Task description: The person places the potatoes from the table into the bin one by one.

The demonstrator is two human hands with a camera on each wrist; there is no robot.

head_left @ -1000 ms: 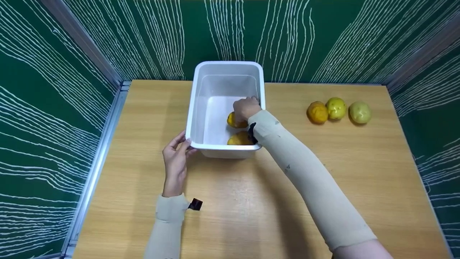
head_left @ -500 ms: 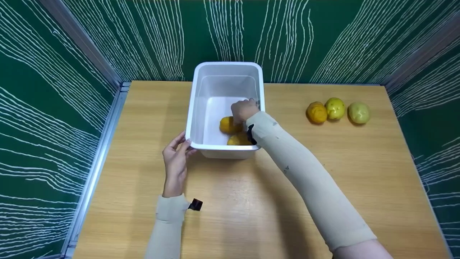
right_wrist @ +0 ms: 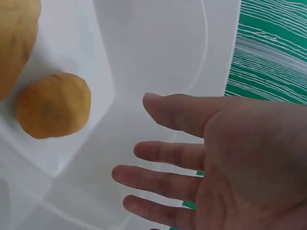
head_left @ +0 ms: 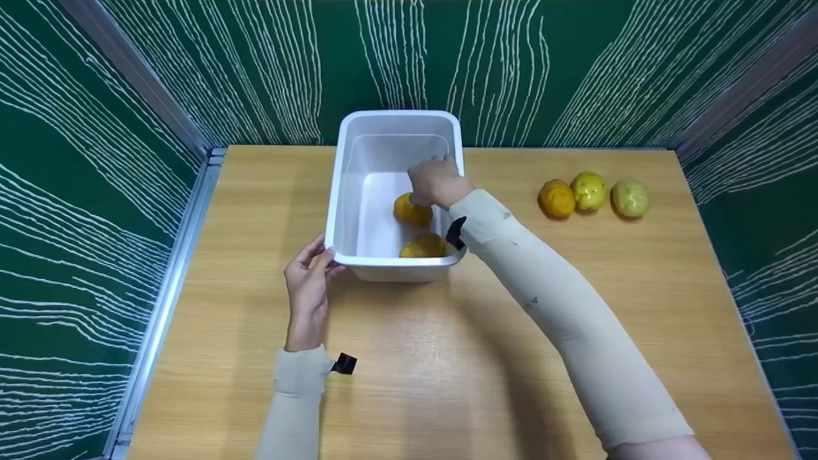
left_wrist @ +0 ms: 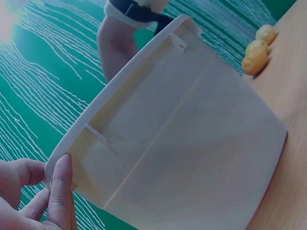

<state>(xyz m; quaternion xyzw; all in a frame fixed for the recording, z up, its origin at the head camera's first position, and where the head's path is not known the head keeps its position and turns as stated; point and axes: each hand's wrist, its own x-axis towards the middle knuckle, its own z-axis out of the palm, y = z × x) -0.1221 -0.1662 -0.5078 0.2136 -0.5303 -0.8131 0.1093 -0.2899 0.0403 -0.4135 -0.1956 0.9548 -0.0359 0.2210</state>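
Note:
A white plastic tub point(head_left: 401, 260) stands on the wooden table. My left hand point(head_left: 308, 284) pinches its near left corner, thumb and fingers on either side of the rim point(left_wrist: 103, 98) in the left wrist view. My right hand point(head_left: 436, 181) is inside the tub's opening by the right wall. In the right wrist view its fingers point(right_wrist: 163, 182) are spread and hold nothing. Two orange-yellow round fruits lie on the tub's floor: one fruit point(head_left: 412, 212) partly under my right hand in the head view, the other fruit point(head_left: 423, 245) at the near wall.
On the right of the table sit an orange fruit point(head_left: 557, 199), a yellow fruit point(head_left: 588, 191) and a pale green fruit point(head_left: 631, 198) in a row. Green walls point(head_left: 594, 70) with white wavy lines enclose the table's back and sides.
My right hand has let go of a fruit and risen a little off it. That fruit has shifted slightly left on the tub's floor. The left hand keeps its grip.

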